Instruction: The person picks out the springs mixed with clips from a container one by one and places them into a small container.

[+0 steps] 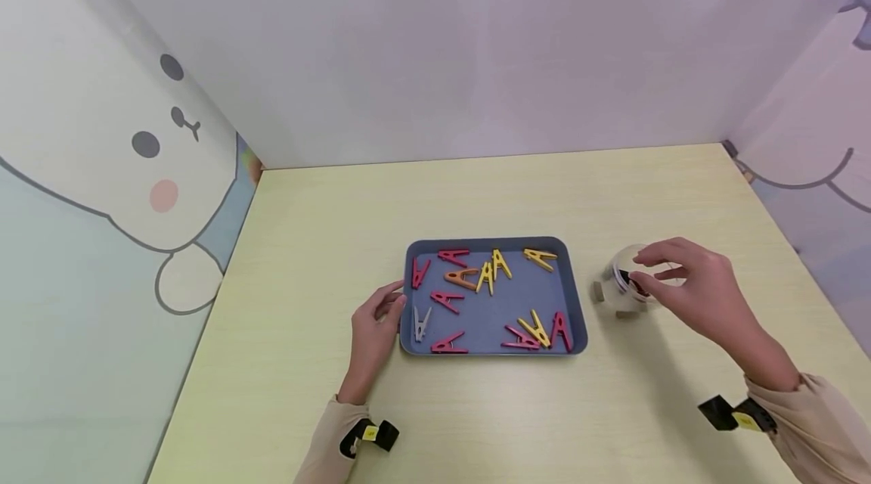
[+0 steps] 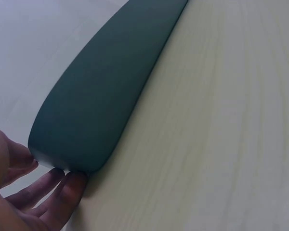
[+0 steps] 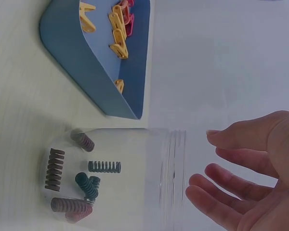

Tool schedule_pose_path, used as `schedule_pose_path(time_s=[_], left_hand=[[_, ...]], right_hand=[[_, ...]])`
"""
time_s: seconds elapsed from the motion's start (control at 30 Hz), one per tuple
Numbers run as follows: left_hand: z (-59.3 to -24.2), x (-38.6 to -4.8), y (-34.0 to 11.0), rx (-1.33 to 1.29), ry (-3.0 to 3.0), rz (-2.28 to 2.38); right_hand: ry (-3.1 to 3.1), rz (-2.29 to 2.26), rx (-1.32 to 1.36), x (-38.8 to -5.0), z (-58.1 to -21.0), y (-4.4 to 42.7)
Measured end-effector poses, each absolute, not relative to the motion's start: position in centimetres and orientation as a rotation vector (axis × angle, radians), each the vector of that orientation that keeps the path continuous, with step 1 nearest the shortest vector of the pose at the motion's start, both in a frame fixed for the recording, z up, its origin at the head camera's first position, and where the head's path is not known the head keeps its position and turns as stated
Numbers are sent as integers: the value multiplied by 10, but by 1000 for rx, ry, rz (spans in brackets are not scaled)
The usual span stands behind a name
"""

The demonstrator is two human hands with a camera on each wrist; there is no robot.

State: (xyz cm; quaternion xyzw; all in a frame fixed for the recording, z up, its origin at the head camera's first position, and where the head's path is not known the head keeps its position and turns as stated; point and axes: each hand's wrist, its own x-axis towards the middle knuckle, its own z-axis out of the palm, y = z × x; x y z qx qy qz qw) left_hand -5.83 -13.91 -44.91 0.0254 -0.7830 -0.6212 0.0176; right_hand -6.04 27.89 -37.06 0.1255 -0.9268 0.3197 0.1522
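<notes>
My left hand [image 1: 374, 324] rests its fingertips against the left end of a shallow blue-grey tray [image 1: 578, 318]. Up close in the left wrist view, the fingers [image 2: 70, 192] touch the tray's outer wall [image 2: 96, 86]. In the tray lie several plastic clothespins, red, yellow, one orange [image 1: 463, 277] and one grey [image 1: 422, 324]. To the tray's right stands a clear jar [image 3: 135, 144] with several coil springs inside, brown and dark green [image 3: 104, 167]. My right hand [image 1: 694, 287] hovers at the jar's mouth, fingers loosely bent and apart, nothing visible between them in the right wrist view.
A pale wooden table [image 1: 327, 227] carries the tray and jar. A whitish wall [image 1: 476, 53] rises at the back. Side panels with cartoon drawings [image 1: 163, 166] border the table left and right.
</notes>
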Motion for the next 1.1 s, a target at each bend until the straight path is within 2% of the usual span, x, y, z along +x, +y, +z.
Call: schedule_pose_path(time_s=[0.53,0.77,1.1], left_hand=[[-447,-59,-140,85,-2454,-1964],[-476,-67,-149,96,-2449,-1950],[-476,-69,-153,87,-2470,-1867]], right_hand=[[-2631,992,339,-58,-369,269],[-2590,1007,382,-59,-366,264],[-2526,985,410,-57,-365,271]])
